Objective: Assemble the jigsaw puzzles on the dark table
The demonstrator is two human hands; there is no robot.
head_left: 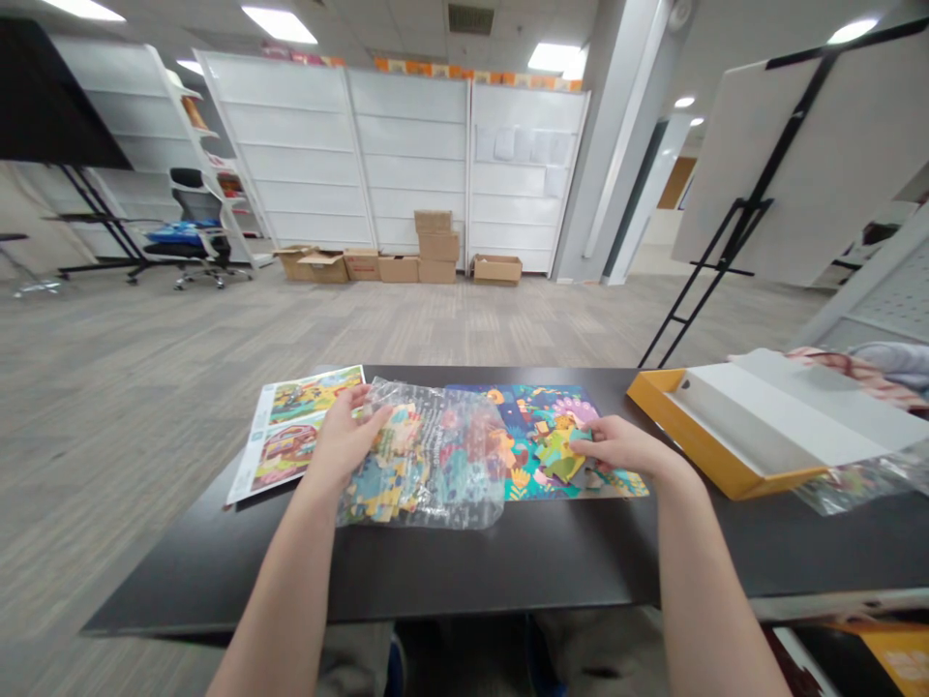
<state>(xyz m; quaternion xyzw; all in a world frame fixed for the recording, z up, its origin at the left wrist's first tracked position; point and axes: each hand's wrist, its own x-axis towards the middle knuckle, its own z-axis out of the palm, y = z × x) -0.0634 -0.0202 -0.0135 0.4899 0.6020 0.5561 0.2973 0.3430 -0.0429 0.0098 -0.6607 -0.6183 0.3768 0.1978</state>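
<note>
My left hand [346, 426] grips the left edge of a clear plastic bag [471, 484]. Jigsaw pieces [392, 474] in blue, yellow and green show through its left half. The bag's right side lies over part of a colourful picture board [519, 402] printed with plants and animals. On the right half of that board is a small heap of loose jigsaw pieces [558, 455]. My right hand [616, 445] has its thumb and fingers closed on pieces at the right side of this heap; how many is hidden. Left of the bag lies a white-bordered picture sheet [265, 445].
The dark table [494, 571] carries an open yellow box [762, 484] with a white inside at the right. Crinkled clear plastic [849, 484] and folded cloth [863, 373] lie beside it. Cardboard boxes [435, 247] stand by white shelving beyond; a black easel-like stand [726, 252] is behind right.
</note>
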